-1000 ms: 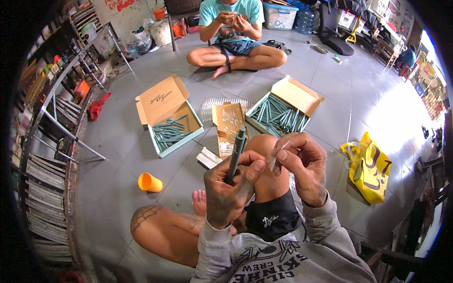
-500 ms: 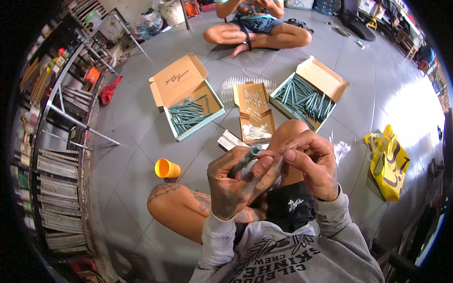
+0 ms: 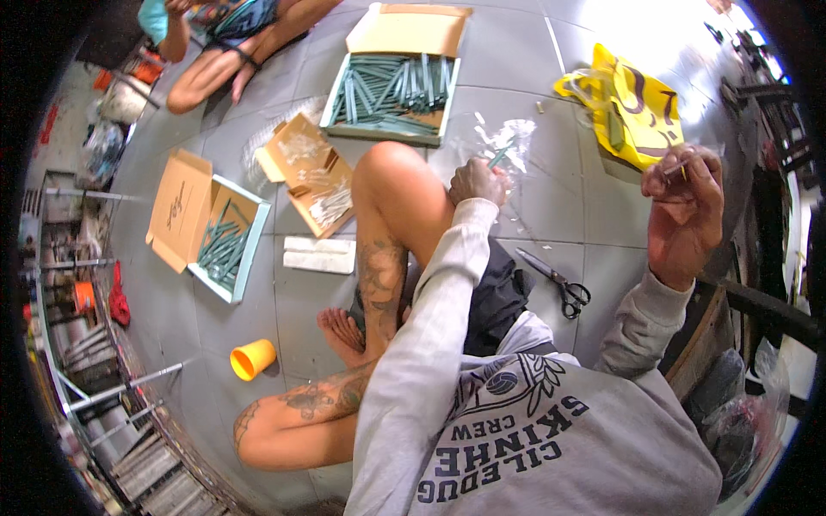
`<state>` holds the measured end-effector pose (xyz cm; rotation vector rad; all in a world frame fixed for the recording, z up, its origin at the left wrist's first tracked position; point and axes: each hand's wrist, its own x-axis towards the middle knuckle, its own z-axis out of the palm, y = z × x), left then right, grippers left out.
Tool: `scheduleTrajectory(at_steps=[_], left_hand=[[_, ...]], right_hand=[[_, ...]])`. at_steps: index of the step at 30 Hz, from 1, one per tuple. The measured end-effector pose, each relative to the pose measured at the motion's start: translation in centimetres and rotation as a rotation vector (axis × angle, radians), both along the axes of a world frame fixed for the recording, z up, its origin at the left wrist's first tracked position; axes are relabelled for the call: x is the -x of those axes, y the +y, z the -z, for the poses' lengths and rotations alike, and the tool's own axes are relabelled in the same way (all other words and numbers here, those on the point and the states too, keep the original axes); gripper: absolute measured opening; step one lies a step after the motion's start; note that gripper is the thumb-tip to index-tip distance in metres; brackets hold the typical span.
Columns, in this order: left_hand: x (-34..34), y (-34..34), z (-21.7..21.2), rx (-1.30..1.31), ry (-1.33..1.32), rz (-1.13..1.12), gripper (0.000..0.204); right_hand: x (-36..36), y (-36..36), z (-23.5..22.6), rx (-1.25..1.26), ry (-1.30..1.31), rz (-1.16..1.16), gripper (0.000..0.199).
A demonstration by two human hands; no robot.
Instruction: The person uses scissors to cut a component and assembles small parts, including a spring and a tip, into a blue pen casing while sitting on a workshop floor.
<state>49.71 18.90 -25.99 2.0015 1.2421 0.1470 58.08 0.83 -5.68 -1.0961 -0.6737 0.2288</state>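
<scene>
My left hand (image 3: 479,182) reaches out past my raised knee, its fingers closed round a slim dark green tube (image 3: 499,156). The tube's tip points at a scatter of see-through plastic scraps (image 3: 519,142) on the floor. Out to the right, my right hand (image 3: 686,211) is lifted with its fingers curled together near the fingertips; blur hides what they hold, if anything. Many similar green tubes lie in an open box (image 3: 384,132) ahead and in a second open box (image 3: 249,249) farther left. Between these stands a small cardboard box (image 3: 297,185) with small white and see-through pieces.
Black-handled scissors (image 3: 568,292) lie on the floor by my right thigh. A yellow bag (image 3: 632,112) sits beyond my right hand. To the left are a white block (image 3: 319,255) and a tipped yellow cup (image 3: 253,359). Another person (image 3: 228,60) sits cross-legged at upper left.
My hands, together in front of me before, are now apart: the left has gone forward to the plastic scraps with the green tube, the right out to the right. The view has turned right.
</scene>
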Motion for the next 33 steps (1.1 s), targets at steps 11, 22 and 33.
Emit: scheduleTrajectory(at_steps=[11,22,33], left_hand=[[-2.7,-1.4,9.5,-0.482,0.179,0.271,0.039],[10.7,-1.1,-14.2,0.680,-1.045,-0.171,0.028],[25.4,0.0,-20.1,0.370,-0.925,-0.361,0.020]], right_hand=[[0.6,-3.3,-0.5,0.295,0.005,0.045,0.012],[6.8,4.1,0.1,0.473,0.172,-0.368,0.008],[17.0,12.0,1.1,0.481,0.067,-0.894,0.007]])
